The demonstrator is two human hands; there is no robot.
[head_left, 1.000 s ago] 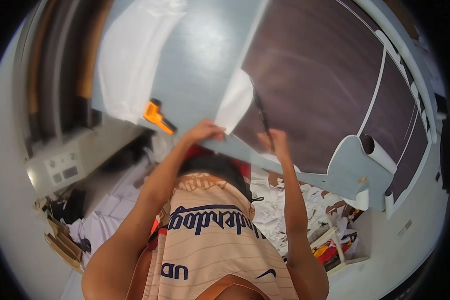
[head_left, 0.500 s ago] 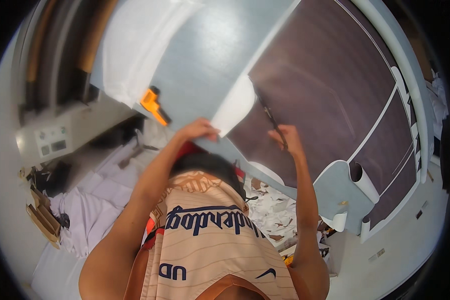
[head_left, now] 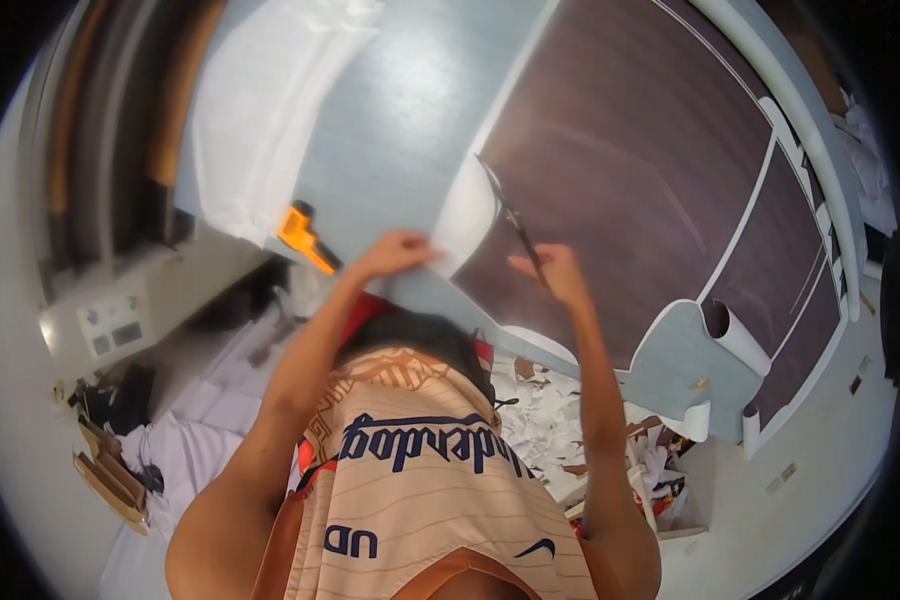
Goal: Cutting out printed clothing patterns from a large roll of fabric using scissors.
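A pair of dark scissors [head_left: 511, 214] is gripped in my right hand [head_left: 560, 268], the fingers wrapped at the handles. Its blades point away from me, up and to the left, along the curved edge where a white margin [head_left: 466, 212] meets a large dark brown printed sheet [head_left: 600, 170]. My left hand [head_left: 400, 253] is beside the near end of that white margin. Its fingers are smeared by motion, so whether they pinch the sheet cannot be told. The sheet lies on a blue-grey table [head_left: 370, 140].
An orange-and-black handheld gun-shaped tool [head_left: 307, 237] lies at the table's left front edge. White sheets [head_left: 255, 110] cover the far left. A curled sheet piece [head_left: 738, 338] sits at the right. Paper scraps [head_left: 540, 415] fill the space below the table; white cloth [head_left: 195, 425] is heaped at left.
My right hand has moved left and slightly away from me with the scissors, which now tilt more to the left. My left hand has moved slightly farther away. The whole view has shifted a little.
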